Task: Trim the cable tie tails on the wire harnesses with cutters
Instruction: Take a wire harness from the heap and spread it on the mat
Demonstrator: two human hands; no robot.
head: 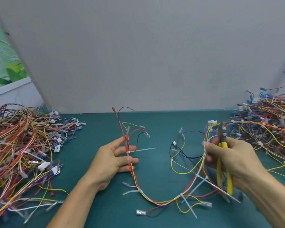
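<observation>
Teal matting covers the bench (155,122), backed by a plain grey panel, with heaps of harnesses at nine and three o'clock. Between them one wire harness (156,200) sags in a loop, stretched out so its untrimmed cable tie tails (144,149) stick clear. The left hand (113,159), fingers loosely curled, pinches its red strands upright; the right hand (232,160) clenches the yellow-handled cutters (223,159) and the harness's other end, probably readying a cut.
</observation>
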